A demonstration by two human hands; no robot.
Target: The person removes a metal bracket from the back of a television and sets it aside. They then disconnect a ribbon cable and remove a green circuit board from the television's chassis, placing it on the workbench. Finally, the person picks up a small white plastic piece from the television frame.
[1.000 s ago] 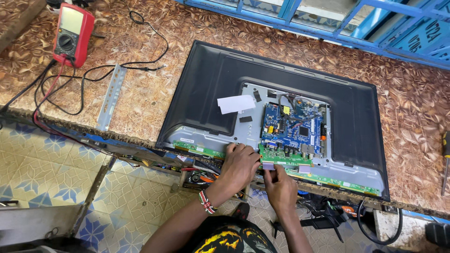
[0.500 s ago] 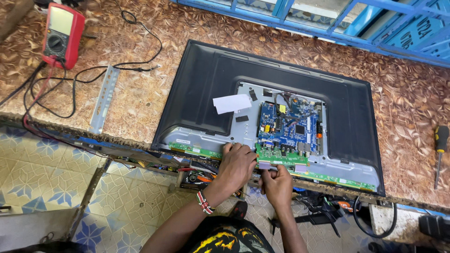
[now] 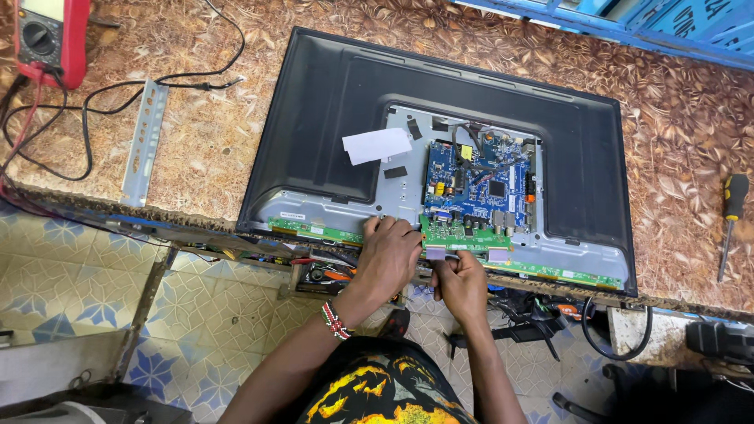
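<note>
One flat television (image 3: 330, 118) lay face down on the bench (image 3: 204, 149), its back opened. Inside it sat one blue circuit board (image 3: 479, 177) and one white paper slip (image 3: 377, 144). Two long green strip boards ran along its lower edge, one at the lower left (image 3: 314, 229) and one at the lower right (image 3: 550, 271). Two hands worked there: one left hand (image 3: 389, 255) and one right hand (image 3: 462, 284). One red multimeter (image 3: 49, 35) stood at the upper left, one metal bracket (image 3: 144, 141) lay below it, and one screwdriver (image 3: 730, 224) lay at the right edge.

The multimeter (image 3: 45, 35) is cut off at the top edge.
</note>
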